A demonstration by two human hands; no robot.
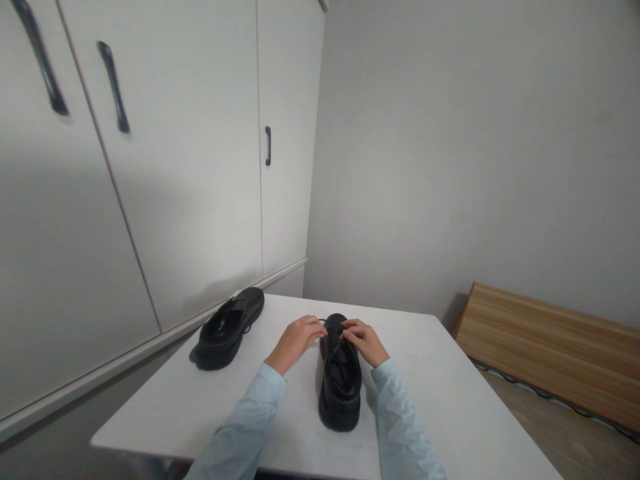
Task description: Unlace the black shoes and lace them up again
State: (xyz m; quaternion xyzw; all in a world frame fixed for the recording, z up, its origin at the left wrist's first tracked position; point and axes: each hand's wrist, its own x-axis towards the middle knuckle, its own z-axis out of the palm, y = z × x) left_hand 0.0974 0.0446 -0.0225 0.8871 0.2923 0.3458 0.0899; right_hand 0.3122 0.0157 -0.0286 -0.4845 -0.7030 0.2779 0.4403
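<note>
A black lace-up shoe [340,403] stands on the white table [295,427] in front of me, its heel toward me and its toe pointing away. My left hand [298,339] is at the left side of the lacing, thumb and fingers pinched on the black shoelace, a bit of which curves out beyond the fingertips. From the right, my right hand [364,340] reaches over the same lacing with bent fingers closed on the lace; its exact grip is small and partly hidden. The other black shoe [227,330] rests at the table's left edge, toe also away.
White cupboard doors [200,167] with dark handles rise along the left, close to the table's edge. A grey wall [465,147] stands behind. To the right, a wood-grain board [545,347] leans low by the wall, with a dark cable [540,393] along its lower edge.
</note>
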